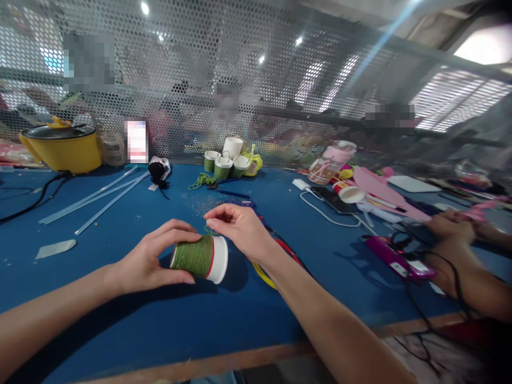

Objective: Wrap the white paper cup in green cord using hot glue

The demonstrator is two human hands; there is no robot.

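My left hand (146, 258) grips a paper cup wound with green thread (192, 257), thumb below and fingers above. The cup lies tilted on its side over the blue table, its white end facing right. A thin red band runs between the green winding and the bare white part. Just above the cup, my right hand (246, 229) has its thumb and forefinger pinched together on a loose strand of green thread (208, 230), which leads down to the winding. Red and yellow curved pieces (264, 274) lie partly hidden beneath my right forearm.
Several small green-wrapped cups (223, 168) stand at the back, near green yarn (201, 181) and a blue-handled tool (232, 192). Translucent sticks (112, 200) and a yellow pot (64, 152) are left. A phone (334, 200), purple device (394, 257) and another person's hands (452, 229) are right.
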